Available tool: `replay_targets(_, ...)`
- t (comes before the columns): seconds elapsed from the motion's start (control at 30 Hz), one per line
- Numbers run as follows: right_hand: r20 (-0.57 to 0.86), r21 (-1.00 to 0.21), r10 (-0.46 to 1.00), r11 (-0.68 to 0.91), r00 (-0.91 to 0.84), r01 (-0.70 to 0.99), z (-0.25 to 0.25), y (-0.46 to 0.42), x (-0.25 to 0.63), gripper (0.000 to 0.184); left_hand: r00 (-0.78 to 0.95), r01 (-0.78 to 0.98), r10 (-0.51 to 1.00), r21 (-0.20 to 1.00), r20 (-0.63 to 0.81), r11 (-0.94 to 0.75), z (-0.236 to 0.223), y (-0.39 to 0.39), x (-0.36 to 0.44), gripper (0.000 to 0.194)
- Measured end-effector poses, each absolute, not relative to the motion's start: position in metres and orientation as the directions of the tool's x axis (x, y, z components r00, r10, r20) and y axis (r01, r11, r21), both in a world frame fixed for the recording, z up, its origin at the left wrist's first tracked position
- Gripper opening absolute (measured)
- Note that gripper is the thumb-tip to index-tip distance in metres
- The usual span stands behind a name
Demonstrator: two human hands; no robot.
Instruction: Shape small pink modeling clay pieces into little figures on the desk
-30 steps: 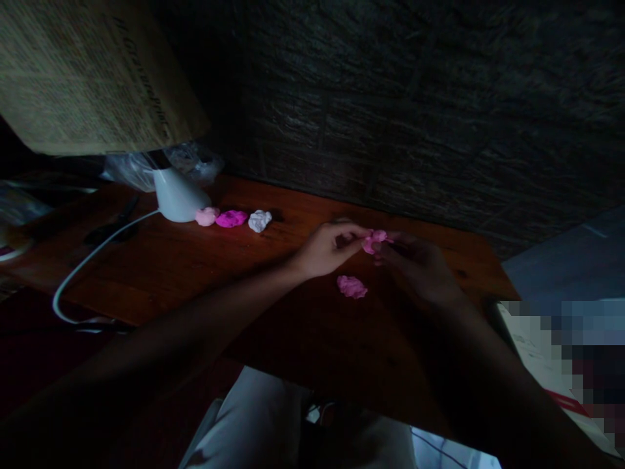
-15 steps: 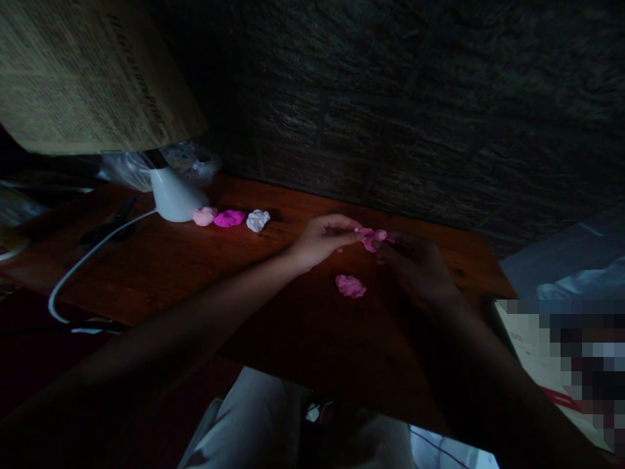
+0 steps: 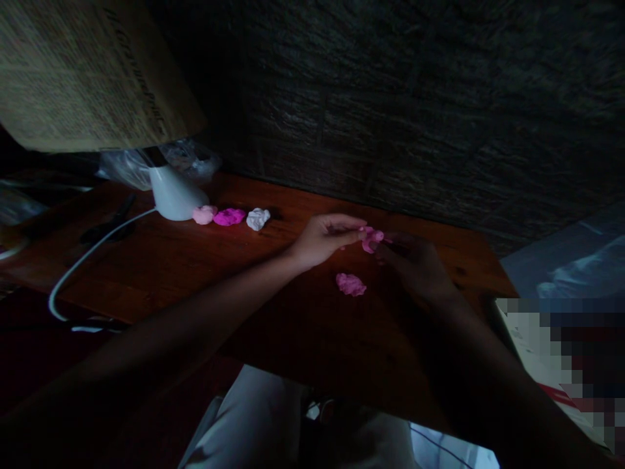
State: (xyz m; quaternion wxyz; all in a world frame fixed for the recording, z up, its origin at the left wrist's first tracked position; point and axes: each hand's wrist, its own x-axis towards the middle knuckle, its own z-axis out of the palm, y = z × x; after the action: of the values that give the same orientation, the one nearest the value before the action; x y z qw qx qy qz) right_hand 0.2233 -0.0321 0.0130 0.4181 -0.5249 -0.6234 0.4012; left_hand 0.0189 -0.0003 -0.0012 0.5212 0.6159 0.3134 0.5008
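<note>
Between my two hands is a small shaped piece of pink modelling clay, held just above the wooden table. My left hand pinches its left side between thumb and fingertips. On the other side, my right hand grips it with closed fingers, partly lost in shadow. A loose lump of pink clay lies on the table below the hands. Farther left, a pale pink lump, a bright magenta lump and a white lump sit in a row.
A lamp with a white base and a printed shade stands at the left, its white cable looping over the table edge. Dark scissors lie near it. A dark textured wall runs behind the wooden table.
The held piece of clay has turned slightly and looks more bunched between my fingertips. My hands stay in nearly the same place, and the lumps on the table have not moved.
</note>
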Motion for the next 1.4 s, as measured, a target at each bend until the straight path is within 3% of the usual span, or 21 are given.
replay_targets(0.37, 0.119, -0.928, 0.986, 0.152, -0.117, 0.34, 0.0112, -0.0312, 0.2232, 0.05, 0.315, -0.106, 0.888, 0.942, 0.336, -0.319, 0.0001, -0.0029, 0.0197, 0.031)
replay_targets(0.8, 0.137, -0.872, 0.98, 0.188, -0.144, 0.452, 0.01, -0.0306, 0.224, 0.057, 0.349, -0.147, 0.887, 0.952, 0.303, -0.267, 0.0049, -0.0061, 0.0204, 0.038)
replay_targets(1.13, 0.185, -0.795, 0.968, 0.248, -0.169, 0.553, 0.0079, -0.0306, 0.2252, 0.038, 0.271, -0.07, 0.897, 0.937, 0.348, -0.343, 0.0073, -0.0072, 0.0207, 0.038)
replay_targets(1.4, 0.182, -0.758, 0.966, 0.255, -0.181, 0.6, 0.007, -0.0312, 0.2262, 0.033, 0.369, -0.179, 0.887, 0.958, 0.278, -0.225, 0.0025, -0.0029, 0.0211, 0.039)
